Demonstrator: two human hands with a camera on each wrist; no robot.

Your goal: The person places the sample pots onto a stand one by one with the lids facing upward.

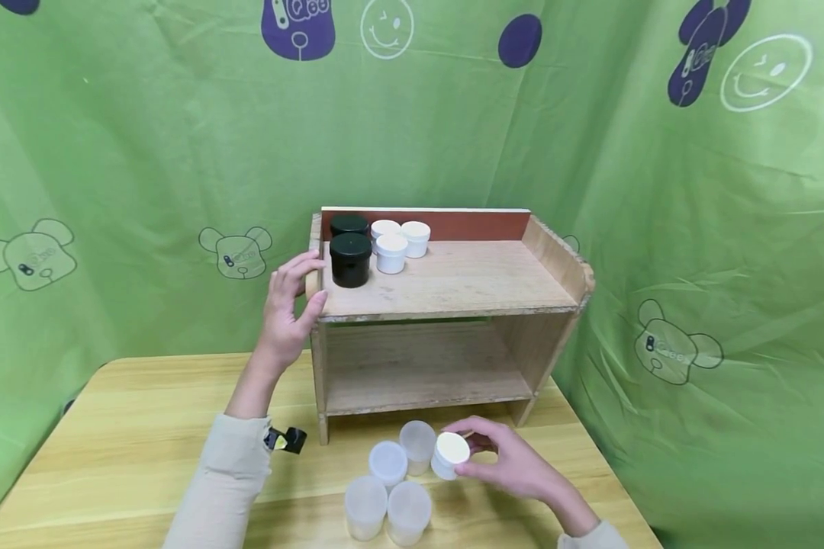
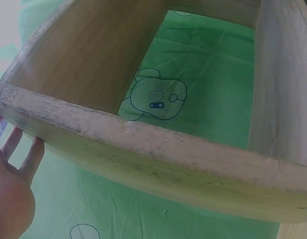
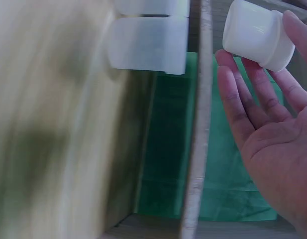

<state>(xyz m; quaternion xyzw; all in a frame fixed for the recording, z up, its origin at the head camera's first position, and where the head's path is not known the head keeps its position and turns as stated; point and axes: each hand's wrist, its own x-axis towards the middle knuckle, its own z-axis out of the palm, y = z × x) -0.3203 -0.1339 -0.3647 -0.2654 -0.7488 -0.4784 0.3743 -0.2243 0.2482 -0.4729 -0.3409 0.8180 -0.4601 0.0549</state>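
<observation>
The right hand (image 1: 515, 461) pinches a small white jar (image 1: 449, 454) between its fingertips just in front of the wooden shelf (image 1: 446, 286), the jar tipped on its side with its lid facing the camera; the right wrist view shows the fingers (image 3: 253, 94) only lightly bent under it. Just left of that jar, also in front of the shelf, 4 translucent jars (image 1: 391, 488) stand close together on the table (image 1: 110, 450). The left hand (image 1: 288, 305) rests against the shelf's left side panel at the level of the top board, fingers relaxed and slightly spread, gripping nothing. On the top board, at its left rear corner, stand 2 black jars (image 1: 350, 258) and 3 white jars (image 1: 400, 242). A green printed cloth (image 1: 144, 152) hangs behind the shelf.
</observation>
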